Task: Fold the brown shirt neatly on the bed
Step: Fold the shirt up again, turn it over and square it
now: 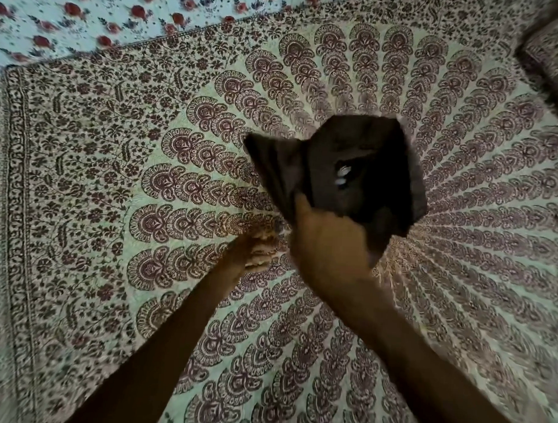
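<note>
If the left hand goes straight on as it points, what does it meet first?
The left hand would likely meet the brown shirt where the right hand grips it; depth is unclear.

Brown shirt [353,169] folded into compact dark bundle, lifted above patterned bed [145,173], flap hanging left.

The right hand [329,245] grips the folded brown shirt [353,163] by its 7 o'clock corner over the patterned bed [113,178]; the left hand [258,250], fingers relaxed, is just beside at 9 o'clock.

Brown shirt [353,169] hides fingers of right hand [327,245]
The left hand [257,248] is blurred; pillow [556,60] runs off the right edge.
</note>
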